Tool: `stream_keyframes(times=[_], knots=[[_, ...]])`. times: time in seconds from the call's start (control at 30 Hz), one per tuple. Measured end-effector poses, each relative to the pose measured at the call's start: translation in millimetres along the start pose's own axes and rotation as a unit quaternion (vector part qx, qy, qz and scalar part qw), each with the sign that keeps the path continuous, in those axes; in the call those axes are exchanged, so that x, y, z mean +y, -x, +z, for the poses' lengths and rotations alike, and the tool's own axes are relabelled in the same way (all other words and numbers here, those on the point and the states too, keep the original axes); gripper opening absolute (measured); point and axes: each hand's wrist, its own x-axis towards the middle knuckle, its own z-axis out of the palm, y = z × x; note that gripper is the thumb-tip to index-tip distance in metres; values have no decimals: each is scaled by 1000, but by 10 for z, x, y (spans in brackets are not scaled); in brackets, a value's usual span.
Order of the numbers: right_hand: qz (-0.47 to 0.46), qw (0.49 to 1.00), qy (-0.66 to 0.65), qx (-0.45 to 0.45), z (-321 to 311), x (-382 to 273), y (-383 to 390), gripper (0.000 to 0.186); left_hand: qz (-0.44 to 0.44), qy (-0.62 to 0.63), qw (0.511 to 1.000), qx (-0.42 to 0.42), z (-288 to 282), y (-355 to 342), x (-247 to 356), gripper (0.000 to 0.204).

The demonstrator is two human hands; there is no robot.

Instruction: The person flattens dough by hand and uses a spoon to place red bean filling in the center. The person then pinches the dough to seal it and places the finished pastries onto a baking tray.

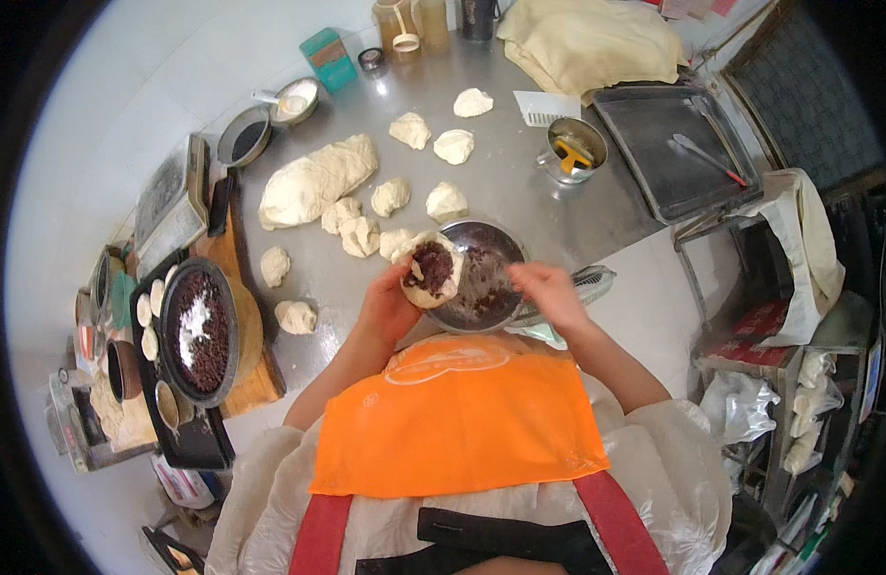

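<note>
My left hand (389, 299) is closed around a piece of dough (453, 278), cupped with dark red-brown filling (430, 267) inside. It is held over the left rim of a metal bowl (500, 313), whose inside is smeared with the same filling. At the bowl's right rim, my right hand (552, 295) has its fingers drawn together; whatever they hold is hidden. Several dough pieces (447, 201) lie on the steel table beyond the bowl, beside a large dough log (318, 180).
To the left stands a large pot (248, 321) of dark filling topped with white powder. A metal cup (577, 150) with a yellow-handled tool, a white scraper (546, 107) and a black baking tray (673, 153) are at the far right. A cloth (591, 43) covers something behind.
</note>
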Motion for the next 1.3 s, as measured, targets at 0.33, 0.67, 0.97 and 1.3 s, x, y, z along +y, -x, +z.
stream_keyframes(times=[0.33, 0.67, 0.97, 1.3], knots=[[-166, 967, -132, -138, 621, -365, -151, 73, 3, -29, 999, 37, 331, -97, -25, 42], [-549, 797, 238, -82, 835, -851, -282, 32, 50, -185, 973, 127, 303, 322, 353, 40], [-132, 957, 40, -255, 1812, -1011, -97, 24, 76, -265, 948, 159, -143, 1076, 760, 38], [-601, 740, 257, -157, 3099, -883, 580, 33, 212, 38, 957, 194, -434, 2143, 1002, 42]])
